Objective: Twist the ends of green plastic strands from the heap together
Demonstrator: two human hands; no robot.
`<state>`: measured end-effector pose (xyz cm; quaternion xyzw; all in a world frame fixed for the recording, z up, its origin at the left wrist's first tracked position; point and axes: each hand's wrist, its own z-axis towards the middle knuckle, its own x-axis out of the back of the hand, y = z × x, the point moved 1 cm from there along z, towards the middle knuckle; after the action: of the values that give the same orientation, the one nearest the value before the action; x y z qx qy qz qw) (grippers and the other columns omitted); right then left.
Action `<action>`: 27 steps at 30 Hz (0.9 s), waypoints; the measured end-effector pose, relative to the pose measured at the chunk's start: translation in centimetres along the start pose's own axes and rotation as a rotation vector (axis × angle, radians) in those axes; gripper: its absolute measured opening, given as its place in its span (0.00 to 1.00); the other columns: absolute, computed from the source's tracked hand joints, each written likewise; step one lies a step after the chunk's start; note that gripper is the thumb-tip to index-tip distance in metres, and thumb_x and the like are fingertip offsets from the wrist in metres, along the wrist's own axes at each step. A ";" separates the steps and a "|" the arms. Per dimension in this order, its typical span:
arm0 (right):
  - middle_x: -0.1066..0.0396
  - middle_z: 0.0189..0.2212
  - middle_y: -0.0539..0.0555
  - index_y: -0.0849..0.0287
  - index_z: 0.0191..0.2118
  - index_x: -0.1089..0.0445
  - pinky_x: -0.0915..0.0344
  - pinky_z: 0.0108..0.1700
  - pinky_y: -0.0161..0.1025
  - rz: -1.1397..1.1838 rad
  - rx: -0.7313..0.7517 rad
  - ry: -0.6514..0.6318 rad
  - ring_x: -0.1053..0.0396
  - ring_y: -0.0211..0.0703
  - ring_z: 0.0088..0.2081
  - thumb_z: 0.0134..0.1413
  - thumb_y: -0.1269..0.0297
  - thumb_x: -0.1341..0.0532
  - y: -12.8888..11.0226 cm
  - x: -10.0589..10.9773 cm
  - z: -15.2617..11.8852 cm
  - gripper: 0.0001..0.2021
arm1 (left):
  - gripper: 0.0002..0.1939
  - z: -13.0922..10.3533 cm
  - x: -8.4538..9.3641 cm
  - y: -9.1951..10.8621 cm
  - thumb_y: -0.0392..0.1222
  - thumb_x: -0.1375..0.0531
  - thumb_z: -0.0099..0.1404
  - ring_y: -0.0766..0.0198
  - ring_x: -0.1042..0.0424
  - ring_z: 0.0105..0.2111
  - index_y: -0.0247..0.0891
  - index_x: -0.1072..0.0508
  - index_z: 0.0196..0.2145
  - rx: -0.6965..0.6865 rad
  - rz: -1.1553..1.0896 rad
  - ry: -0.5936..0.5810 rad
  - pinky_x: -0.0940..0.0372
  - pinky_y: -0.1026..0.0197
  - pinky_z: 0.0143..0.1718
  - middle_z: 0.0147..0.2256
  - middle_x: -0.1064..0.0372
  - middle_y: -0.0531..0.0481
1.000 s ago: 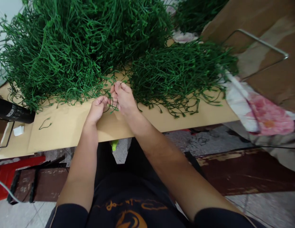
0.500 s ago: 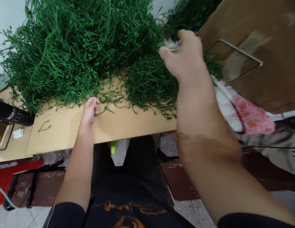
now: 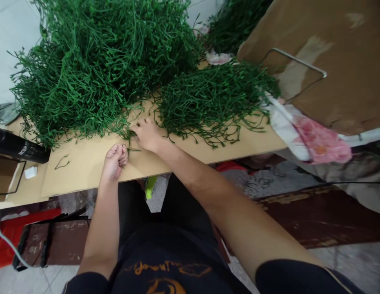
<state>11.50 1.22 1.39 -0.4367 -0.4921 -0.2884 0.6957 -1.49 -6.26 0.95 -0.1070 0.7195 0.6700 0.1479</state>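
Note:
My left hand (image 3: 115, 161) is closed just above the cardboard surface, close to its front edge. A thin green stem (image 3: 129, 143) sticks up beside its fingers, and the fingers appear to grip it; the lower part is mostly hidden. My right hand (image 3: 147, 134) lies just to the right with its fingers apart, fingertips down among loose green stems. Behind both hands rises a large tangled heap of green artificial stems (image 3: 94, 69) with small budded tips. A smaller, flatter pile of similar stems (image 3: 208, 98) lies to the right.
At the left stands a black bottle (image 3: 21, 147) lying on its side, with a white scrap (image 3: 31, 172) nearby. A brown board with a wire handle (image 3: 303, 61) leans at the right, above a pink flowered cloth (image 3: 324, 139). One loose stem (image 3: 61, 162) rests on the cardboard (image 3: 82, 171).
My right hand has come back from above the right pile to the loose stems beside my left hand. My left hand stays closed and sits slightly nearer the front edge.

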 end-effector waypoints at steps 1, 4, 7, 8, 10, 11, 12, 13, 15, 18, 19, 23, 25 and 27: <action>0.34 0.50 0.66 0.63 0.50 0.30 0.42 0.49 0.50 0.002 0.013 0.011 0.42 0.59 0.52 0.59 0.63 0.46 0.2 -0.3 0.3 0.17 | 0.18 -0.6 0.3 0.1 0.49 0.33 0.52 0.79 0.58 0.13 0.34 0.36 0.22 -0.014 -0.024 0.017 0.60 0.74 0.14 0.15 0.57 0.62; 0.31 0.45 0.62 0.60 0.45 0.27 0.42 0.48 0.48 0.050 0.067 0.060 0.39 0.53 0.49 0.60 0.62 0.47 0.9 -0.8 0.8 0.15 | 0.18 -2.0 1.4 0.6 0.47 0.33 0.51 0.78 0.58 0.13 0.35 0.36 0.22 -0.075 -0.123 0.068 0.58 0.74 0.13 0.15 0.58 0.62; 0.30 0.40 0.59 0.60 0.40 0.26 0.43 0.47 0.44 0.145 0.132 0.071 0.37 0.48 0.45 0.59 0.62 0.45 1.6 -1.2 0.9 0.12 | 0.16 -3.1 2.3 1.5 0.44 0.33 0.51 0.78 0.57 0.13 0.35 0.37 0.21 -0.139 -0.216 0.111 0.56 0.74 0.13 0.14 0.59 0.62; 0.30 0.38 0.58 0.61 0.38 0.26 0.42 0.47 0.43 0.178 0.164 0.069 0.36 0.46 0.43 0.59 0.62 0.45 1.8 -1.4 0.9 0.12 | 0.15 -3.5 2.5 1.8 0.42 0.33 0.52 0.78 0.56 0.13 0.35 0.37 0.21 -0.158 -0.239 0.120 0.55 0.74 0.13 0.14 0.59 0.62; 0.30 0.34 0.57 0.62 0.32 0.27 0.42 0.46 0.41 0.232 0.237 0.076 0.36 0.43 0.40 0.59 0.64 0.44 2.0 -1.4 0.8 0.11 | 0.14 -4.1 2.8 2.5 0.40 0.34 0.52 0.78 0.54 0.13 0.35 0.36 0.21 -0.194 -0.279 0.140 0.53 0.74 0.14 0.15 0.59 0.62; 0.31 0.32 0.56 0.62 0.30 0.28 0.42 0.46 0.41 0.251 0.273 0.098 0.37 0.42 0.38 0.59 0.65 0.45 2.0 -1.3 0.8 0.11 | 0.13 -4.3 3.0 2.9 0.39 0.34 0.52 0.77 0.53 0.14 0.34 0.36 0.21 -0.204 -0.297 0.156 0.51 0.74 0.14 0.15 0.57 0.61; 0.31 0.31 0.56 0.62 0.29 0.29 0.42 0.46 0.41 0.268 0.307 0.134 0.37 0.42 0.37 0.59 0.65 0.45 1.8 -1.1 0.7 0.11 | 0.12 -4.5 3.1 3.2 0.38 0.34 0.53 0.77 0.50 0.14 0.34 0.36 0.22 -0.206 -0.315 0.177 0.49 0.74 0.15 0.15 0.55 0.60; 0.32 0.31 0.55 0.61 0.29 0.30 0.42 0.46 0.41 0.284 0.333 0.181 0.37 0.42 0.37 0.59 0.65 0.45 1.6 -0.8 0.7 0.11 | 0.11 -4.6 3.2 3.4 0.38 0.35 0.53 0.77 0.46 0.16 0.34 0.35 0.22 -0.196 -0.327 0.203 0.47 0.73 0.16 0.16 0.51 0.59; 0.32 0.30 0.54 0.61 0.30 0.30 0.42 0.46 0.42 0.322 0.376 0.281 0.38 0.41 0.36 0.60 0.64 0.46 1.1 0.0 0.5 0.11 | 0.08 -4.5 3.5 3.7 0.39 0.37 0.54 0.74 0.37 0.21 0.34 0.32 0.24 -0.154 -0.318 0.279 0.40 0.71 0.21 0.20 0.40 0.56; 0.33 0.31 0.54 0.61 0.34 0.30 0.41 0.44 0.42 0.384 0.417 0.374 0.38 0.41 0.36 0.61 0.64 0.47 0.4 1.4 0.3 0.10 | 0.07 -3.9 4.0 3.5 0.40 0.42 0.59 0.69 0.29 0.31 0.35 0.27 0.31 -0.031 -0.231 0.355 0.33 0.66 0.29 0.31 0.28 0.49; 0.33 0.31 0.54 0.61 0.34 0.30 0.40 0.44 0.41 0.398 0.425 0.393 0.38 0.41 0.35 0.61 0.65 0.48 0.3 1.8 0.2 0.11 | 0.09 -3.6 4.2 3.3 0.41 0.44 0.60 0.67 0.28 0.33 0.35 0.26 0.34 0.018 -0.205 0.356 0.32 0.65 0.32 0.33 0.27 0.48; 0.32 0.33 0.55 0.61 0.37 0.29 0.39 0.44 0.43 0.398 0.460 0.462 0.38 0.42 0.37 0.61 0.64 0.48 0.2 2.7 -0.6 0.11 | 0.16 -2.6 4.3 2.9 0.45 0.50 0.65 0.67 0.27 0.36 0.35 0.26 0.39 0.124 -0.135 0.327 0.33 0.65 0.36 0.38 0.25 0.45; 0.32 0.35 0.55 0.60 0.37 0.28 0.39 0.45 0.45 0.361 0.495 0.472 0.39 0.43 0.39 0.60 0.65 0.48 0.0 2.5 -1.4 0.11 | 0.18 -2.2 4.1 2.7 0.48 0.51 0.65 0.67 0.27 0.35 0.35 0.26 0.39 0.145 -0.092 0.309 0.34 0.64 0.36 0.37 0.25 0.45; 0.31 0.36 0.56 0.59 0.37 0.27 0.40 0.45 0.46 0.311 0.529 0.475 0.40 0.44 0.40 0.60 0.67 0.49 -0.3 2.0 -2.5 0.13 | 0.20 -1.9 3.6 2.4 0.53 0.51 0.65 0.66 0.27 0.33 0.35 0.27 0.36 0.199 -0.034 0.261 0.34 0.63 0.35 0.34 0.25 0.44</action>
<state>13.02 -1.07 3.01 -0.2327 -0.3026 -0.1359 0.9142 -5.88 -7.79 2.03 -0.1900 0.7936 0.5731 0.0744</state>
